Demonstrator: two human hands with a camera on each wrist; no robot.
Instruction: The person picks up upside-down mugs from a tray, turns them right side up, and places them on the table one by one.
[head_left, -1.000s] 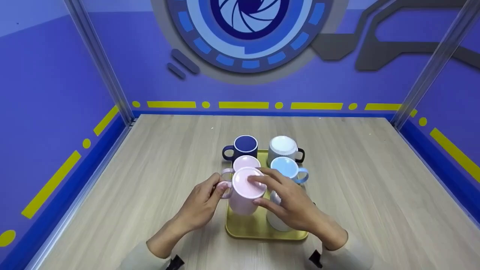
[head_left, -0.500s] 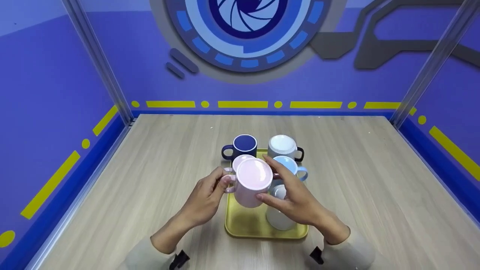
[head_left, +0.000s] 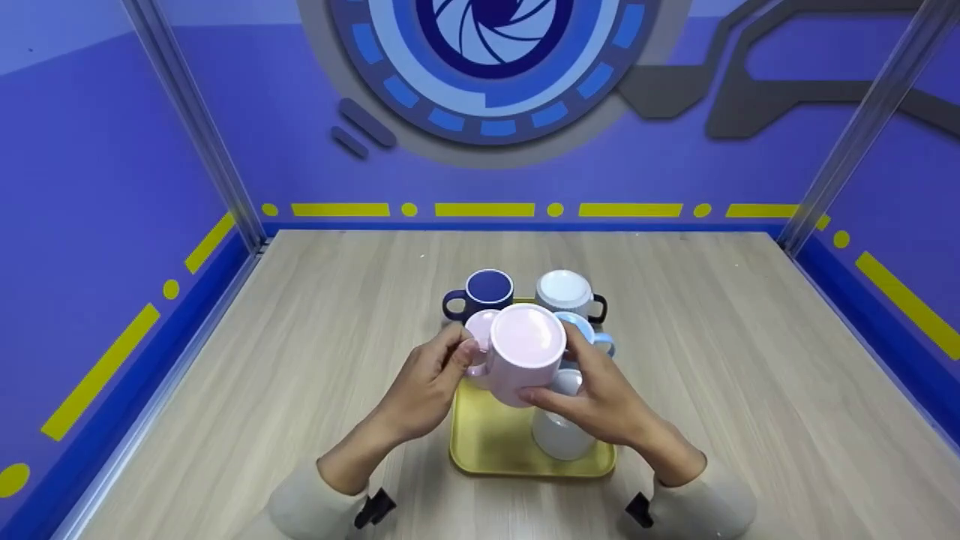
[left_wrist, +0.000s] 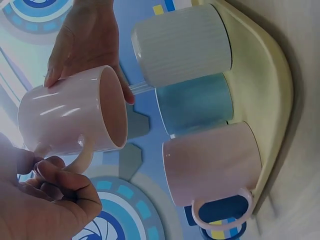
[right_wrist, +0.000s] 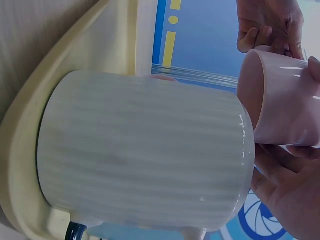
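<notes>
Both hands hold a pink mug (head_left: 525,352) upside down above the tray; its open mouth faces the tray in the left wrist view. My left hand (head_left: 424,382) pinches the mug's handle (left_wrist: 83,156) between thumb and curled fingers. Around the other side of the body curves my right hand (head_left: 611,405), thumb in front and fingers behind. Below stands a gold tray (head_left: 491,459) with a second pink mug (left_wrist: 212,167), partly hidden in the head view. A light blue mug (left_wrist: 195,105) and a ribbed white mug (right_wrist: 145,150) stand near my right hand.
A navy mug (head_left: 489,288) stands at the tray's back left, its handle pointing left. Back right is a whitish mug (head_left: 565,288) with a black handle (head_left: 599,308). The wooden table (head_left: 315,315) is bounded by blue-purple panels (head_left: 285,135) behind and at both sides.
The pink mug has moved right and away from me, with both hands following. My right fingers have shifted from the mug's upturned base to the side of its body.
</notes>
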